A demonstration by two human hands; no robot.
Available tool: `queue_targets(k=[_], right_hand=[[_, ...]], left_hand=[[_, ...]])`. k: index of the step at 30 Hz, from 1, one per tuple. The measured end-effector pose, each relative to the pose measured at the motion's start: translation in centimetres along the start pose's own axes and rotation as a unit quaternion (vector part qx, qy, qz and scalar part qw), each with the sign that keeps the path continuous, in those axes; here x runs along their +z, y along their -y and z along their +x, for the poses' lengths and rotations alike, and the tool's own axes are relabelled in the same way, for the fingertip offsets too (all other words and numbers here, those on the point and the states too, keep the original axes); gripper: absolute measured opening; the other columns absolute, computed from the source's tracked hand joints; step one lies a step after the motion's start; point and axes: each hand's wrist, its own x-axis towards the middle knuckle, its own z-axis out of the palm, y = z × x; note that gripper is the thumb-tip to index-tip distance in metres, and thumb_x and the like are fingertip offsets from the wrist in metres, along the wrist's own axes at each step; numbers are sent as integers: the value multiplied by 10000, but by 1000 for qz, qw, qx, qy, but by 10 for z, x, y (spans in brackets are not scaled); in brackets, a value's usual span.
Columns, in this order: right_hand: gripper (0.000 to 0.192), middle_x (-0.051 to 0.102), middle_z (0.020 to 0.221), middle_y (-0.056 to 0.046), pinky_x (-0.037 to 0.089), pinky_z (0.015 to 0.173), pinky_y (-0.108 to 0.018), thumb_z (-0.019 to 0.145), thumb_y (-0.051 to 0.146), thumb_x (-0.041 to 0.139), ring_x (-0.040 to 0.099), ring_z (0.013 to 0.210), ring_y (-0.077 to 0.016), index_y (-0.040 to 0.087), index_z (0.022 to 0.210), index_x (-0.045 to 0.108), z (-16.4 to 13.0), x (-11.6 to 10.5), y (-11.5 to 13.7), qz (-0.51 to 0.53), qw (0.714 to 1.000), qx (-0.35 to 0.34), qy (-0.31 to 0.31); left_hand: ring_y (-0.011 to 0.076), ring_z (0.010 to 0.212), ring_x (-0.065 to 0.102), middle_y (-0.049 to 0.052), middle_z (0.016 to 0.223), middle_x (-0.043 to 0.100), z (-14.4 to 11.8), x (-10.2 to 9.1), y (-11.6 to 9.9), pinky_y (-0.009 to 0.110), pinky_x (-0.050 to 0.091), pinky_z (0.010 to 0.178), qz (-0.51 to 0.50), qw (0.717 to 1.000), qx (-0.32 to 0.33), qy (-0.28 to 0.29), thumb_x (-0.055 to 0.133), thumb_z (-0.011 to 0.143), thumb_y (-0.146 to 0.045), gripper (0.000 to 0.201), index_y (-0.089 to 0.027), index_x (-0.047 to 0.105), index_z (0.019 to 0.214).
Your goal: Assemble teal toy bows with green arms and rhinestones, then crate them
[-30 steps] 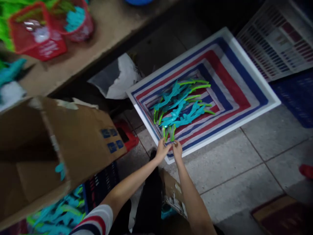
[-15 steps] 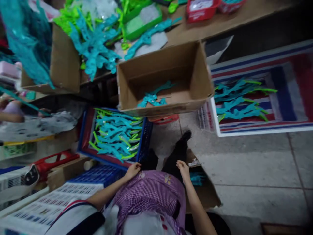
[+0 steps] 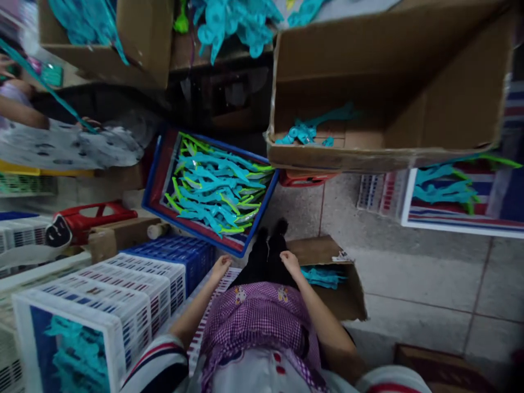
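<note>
Grey floor tiles (image 3: pixel 429 273) lie under us; our left hand (image 3: pixel 220 267) and right hand (image 3: pixel 290 261) rest loose, holding nothing, on our knees beside a blue crate (image 3: pixel 149 174) of teal clips (image 3: pixel 213 188).

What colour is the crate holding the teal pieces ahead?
Blue crate with a red inner lining, seen in the head view.

The big box (image 3: pixel 409 82) is matt brown cardboard, scuffed along its front edge. The teal and green pieces (image 3: pixel 216 191) look like smooth, glossy plastic, as does the blue crate (image 3: pixel 254 224). The floor (image 3: pixel 429 273) is dull speckled tile; the apron (image 3: pixel 257 322) is checked cloth.
</note>
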Motion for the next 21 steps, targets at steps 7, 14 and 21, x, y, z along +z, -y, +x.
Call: queue_targets(k=[7, 14, 21], right_hand=[[199, 757, 844, -41, 551, 792, -313, 783, 279, 525, 717, 818, -200, 212, 838, 704, 20, 5, 28, -92, 995, -16, 32], [260, 765, 1028, -60, 518, 906, -320, 856, 403, 637, 704, 1007, -218, 217, 1025, 705, 100, 111, 141, -162, 972, -144, 96], [686, 499, 1497, -189, 307, 1166, -473, 887, 519, 611, 427, 1407, -327, 135, 1436, 465, 219, 201, 167, -252, 947, -197, 31]], left_hand=[[201, 1031, 688, 107, 1039, 677, 27, 38, -17, 312, 541, 898, -240, 956, -155, -61, 709, 849, -396, 279, -215, 614, 1038], [224, 1144, 638, 142, 1150, 639, 116, 93, -25, 306, 557, 874, -381, 891, -244, -49, 647, 880, -529, 408, -183, 604, 1092], [178, 971, 685, 107, 986, 675, 234, 95, 3, 274, 574, 802, -437, 867, -241, 0, 521, 973, -514, 367, -171, 623, 1054]])
